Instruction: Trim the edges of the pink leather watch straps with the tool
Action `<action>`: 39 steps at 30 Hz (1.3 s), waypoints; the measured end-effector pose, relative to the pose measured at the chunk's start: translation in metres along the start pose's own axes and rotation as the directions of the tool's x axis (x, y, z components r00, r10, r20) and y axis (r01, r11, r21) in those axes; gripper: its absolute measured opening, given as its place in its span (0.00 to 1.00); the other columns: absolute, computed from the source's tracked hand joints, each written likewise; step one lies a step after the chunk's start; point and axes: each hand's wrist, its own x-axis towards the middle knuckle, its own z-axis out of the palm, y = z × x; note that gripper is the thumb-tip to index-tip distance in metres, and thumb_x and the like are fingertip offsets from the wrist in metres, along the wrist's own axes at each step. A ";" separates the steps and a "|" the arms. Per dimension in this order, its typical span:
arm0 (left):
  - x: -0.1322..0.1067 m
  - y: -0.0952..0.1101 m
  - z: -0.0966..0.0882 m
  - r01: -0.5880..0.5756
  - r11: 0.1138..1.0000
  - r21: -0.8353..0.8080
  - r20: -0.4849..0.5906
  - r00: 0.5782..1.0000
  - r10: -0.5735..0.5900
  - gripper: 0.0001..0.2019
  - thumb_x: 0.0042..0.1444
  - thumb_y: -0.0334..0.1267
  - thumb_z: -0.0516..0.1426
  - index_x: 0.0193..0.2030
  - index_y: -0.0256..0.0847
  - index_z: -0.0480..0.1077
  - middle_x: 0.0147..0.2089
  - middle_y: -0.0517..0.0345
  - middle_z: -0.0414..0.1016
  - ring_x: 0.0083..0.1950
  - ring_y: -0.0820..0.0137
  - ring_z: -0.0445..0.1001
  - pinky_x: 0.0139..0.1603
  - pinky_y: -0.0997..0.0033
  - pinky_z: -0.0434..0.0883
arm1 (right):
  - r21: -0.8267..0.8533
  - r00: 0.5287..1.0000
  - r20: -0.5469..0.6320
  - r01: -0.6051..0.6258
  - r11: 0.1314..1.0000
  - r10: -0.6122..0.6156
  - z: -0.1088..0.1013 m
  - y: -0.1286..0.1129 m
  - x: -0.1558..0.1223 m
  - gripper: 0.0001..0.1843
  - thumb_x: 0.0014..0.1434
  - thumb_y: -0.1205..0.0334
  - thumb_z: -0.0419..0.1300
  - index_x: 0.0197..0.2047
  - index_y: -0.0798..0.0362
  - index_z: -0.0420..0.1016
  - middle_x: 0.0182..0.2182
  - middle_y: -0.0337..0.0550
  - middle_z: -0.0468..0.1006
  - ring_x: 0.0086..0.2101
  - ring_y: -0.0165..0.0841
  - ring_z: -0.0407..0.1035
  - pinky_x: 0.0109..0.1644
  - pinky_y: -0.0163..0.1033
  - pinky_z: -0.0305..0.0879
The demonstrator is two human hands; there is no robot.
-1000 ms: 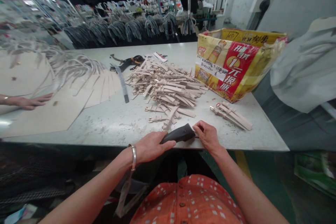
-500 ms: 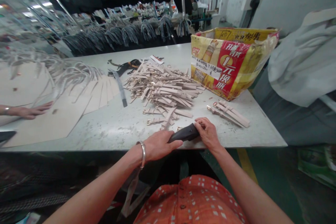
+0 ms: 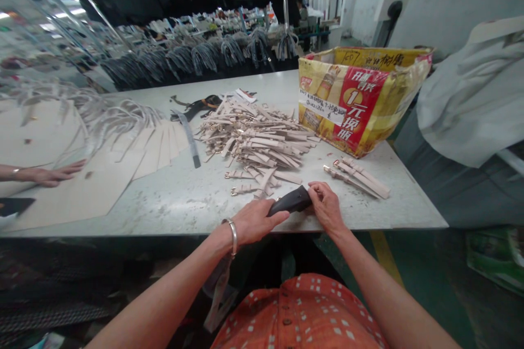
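Gripping a black, wedge-shaped object [image 3: 291,200] between both hands, the person at the table's front edge holds it just inside that edge; its exact kind is hard to tell from here. Its long axis runs across the body, rising slightly from lower left to upper right. The left hand [image 3: 254,223] lies over the lower end, its fingers [image 3: 278,217] closed and extended along the dark surface. The right hand [image 3: 325,207] is at the upper end, its curled fingers [image 3: 321,195] pinching the object narrowly. Neither hand is clearly nearer: each is on its own end.

Just beyond, a narrow band of scuffed white work table [image 3: 176,212] separates the object from loose pale watch straps [image 3: 249,188] with gold-coloured buckles, which trail from a large heap [image 3: 256,139]. To the right lies a small aligned bundle of straps [image 3: 356,177], before a torn yellow-and-red printed carton [image 3: 352,101]. Far left, a co-worker's hand [image 3: 51,175] rests on pale cut leather sheets [image 3: 100,185].
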 end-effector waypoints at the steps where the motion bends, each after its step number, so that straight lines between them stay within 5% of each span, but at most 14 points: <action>1: 0.000 0.000 0.001 0.001 1.000 -0.002 -0.004 1.000 -0.002 0.25 0.52 0.60 0.45 0.35 0.40 0.69 0.21 0.60 0.70 0.22 0.67 0.69 0.24 0.71 0.59 | -0.002 1.000 -0.004 -0.006 1.000 0.006 0.000 0.001 0.000 0.10 0.56 0.61 0.49 0.30 0.53 0.69 0.38 0.46 0.74 0.40 0.33 0.67 0.43 0.38 0.64; 6: 0.005 0.003 0.001 -0.010 1.000 -0.014 -0.044 0.999 0.010 0.25 0.52 0.60 0.46 0.35 0.39 0.69 0.22 0.58 0.71 0.25 0.66 0.71 0.27 0.71 0.61 | 0.008 0.998 -0.044 -0.048 0.999 0.049 0.000 0.004 -0.006 0.14 0.54 0.66 0.46 0.43 0.54 0.66 0.39 0.46 0.73 0.39 0.34 0.67 0.45 0.41 0.64; 11: 0.010 -0.002 0.000 0.006 0.999 -0.050 -0.051 0.999 -0.009 0.25 0.52 0.60 0.46 0.34 0.39 0.69 0.22 0.59 0.71 0.24 0.67 0.70 0.25 0.72 0.60 | -0.187 0.992 -0.063 0.093 0.978 -0.107 -0.003 0.002 -0.021 0.19 0.49 0.68 0.51 0.46 0.54 0.64 0.41 0.49 0.71 0.42 0.38 0.64 0.48 0.45 0.62; 17: 0.007 -0.015 -0.002 0.047 0.995 -0.092 -0.056 0.997 -0.052 0.25 0.52 0.61 0.46 0.36 0.40 0.67 0.23 0.60 0.71 0.22 0.68 0.69 0.24 0.72 0.61 | -0.314 0.989 0.086 0.143 0.939 -0.122 -0.004 -0.004 -0.028 0.14 0.47 0.65 0.57 0.40 0.52 0.66 0.33 0.44 0.72 0.36 0.37 0.64 0.42 0.42 0.61; 25: -0.009 -0.030 -0.003 0.061 0.985 -0.163 -0.043 0.997 -0.069 0.25 0.53 0.62 0.45 0.36 0.41 0.65 0.24 0.63 0.70 0.20 0.71 0.68 0.22 0.73 0.61 | -0.312 0.986 0.108 0.158 0.937 -0.130 -0.006 -0.004 -0.026 0.07 0.49 0.63 0.57 0.34 0.51 0.66 0.32 0.43 0.71 0.35 0.36 0.63 0.40 0.40 0.60; 39: -0.039 -0.063 0.001 0.137 0.969 -0.206 0.031 0.991 -0.134 0.24 0.53 0.62 0.45 0.32 0.40 0.63 0.22 0.64 0.68 0.18 0.73 0.66 0.19 0.74 0.61 | -0.382 0.961 0.215 0.245 0.891 -0.172 -0.002 -0.003 -0.024 0.09 0.51 0.57 0.60 0.36 0.49 0.74 0.32 0.43 0.71 0.37 0.36 0.63 0.43 0.41 0.58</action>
